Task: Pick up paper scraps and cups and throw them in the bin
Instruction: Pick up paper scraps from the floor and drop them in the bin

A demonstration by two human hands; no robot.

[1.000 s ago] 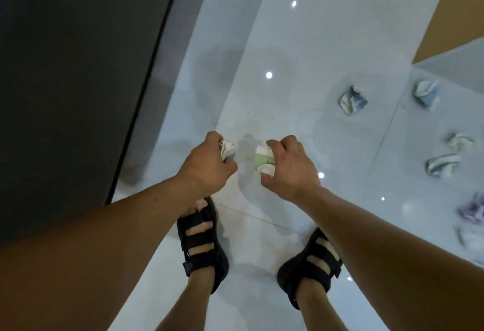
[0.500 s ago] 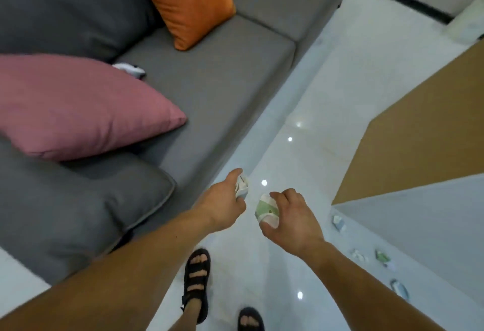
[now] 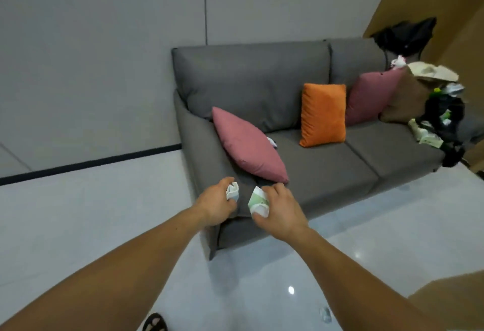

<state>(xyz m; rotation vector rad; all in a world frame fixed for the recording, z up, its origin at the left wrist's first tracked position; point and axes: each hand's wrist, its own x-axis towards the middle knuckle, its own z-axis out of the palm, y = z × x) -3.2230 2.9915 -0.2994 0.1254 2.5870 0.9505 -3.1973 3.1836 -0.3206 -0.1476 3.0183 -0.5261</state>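
Note:
My left hand (image 3: 216,203) grips a small crumpled white paper scrap (image 3: 232,191) in its curled fingers. A crumpled green-and-white paper cup (image 3: 258,201) sits in the grip of my right hand (image 3: 281,211). Both hands are held out in front of me at about the same height, close together, before the near end of a grey sofa (image 3: 301,173). One more paper scrap (image 3: 325,314) lies on the white floor at the lower right. No bin is in view.
The sofa carries two pink cushions (image 3: 248,147), an orange cushion (image 3: 323,114), and a pile of bags and clutter (image 3: 434,105) at its far end. A brown table edge (image 3: 450,296) shows at the lower right. Glossy white floor (image 3: 91,212) stretches to the left.
The view has swung up from the floor and my feet to the sofa and wall. Both hands keep hold of the same scrap and cup.

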